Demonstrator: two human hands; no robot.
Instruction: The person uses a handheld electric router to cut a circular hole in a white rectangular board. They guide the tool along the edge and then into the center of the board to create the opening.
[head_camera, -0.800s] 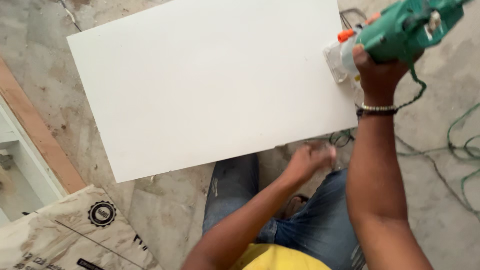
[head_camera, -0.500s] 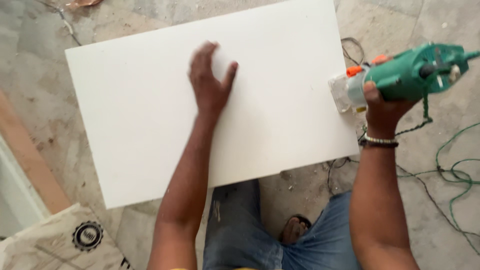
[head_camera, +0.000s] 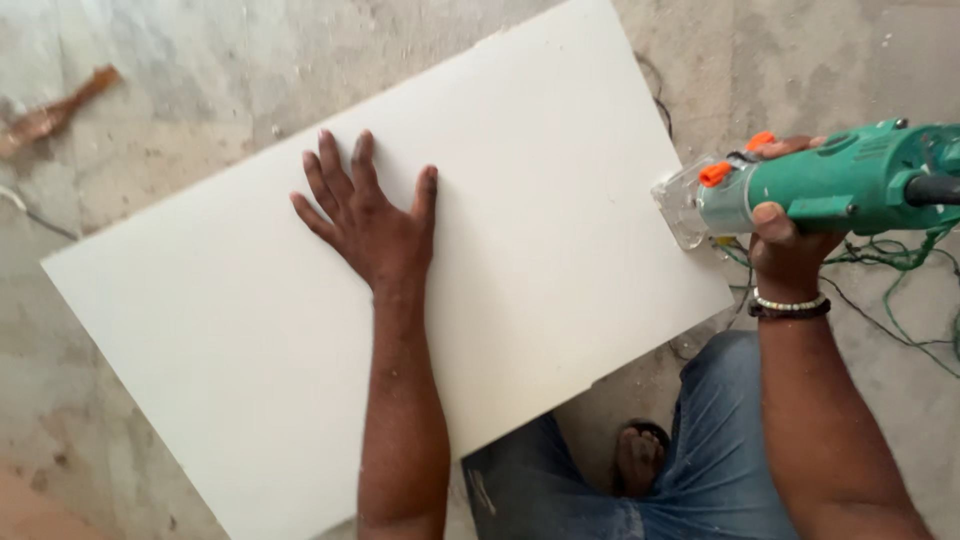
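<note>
A large white rectangular board (head_camera: 230, 330) lies flat on the concrete floor. My left hand (head_camera: 368, 220) rests palm down on the middle of the board with its fingers spread. Beside the board's right edge, my right hand (head_camera: 785, 245) grips a green power trimmer (head_camera: 840, 185) with orange knobs. The trimmer's clear base (head_camera: 683, 203) sits at that right edge. A beaded bracelet circles my right wrist.
Green and black cables (head_camera: 900, 290) trail over the floor to the right of the board. My knees in blue jeans (head_camera: 700, 470) and a sandalled foot (head_camera: 637, 460) are under the board's near edge. A brown wood scrap (head_camera: 55, 110) lies far left.
My left hand rose from my knee onto the board and now lies flat at its middle. The trimmer came down to the board's right edge. The view has shifted closer.
</note>
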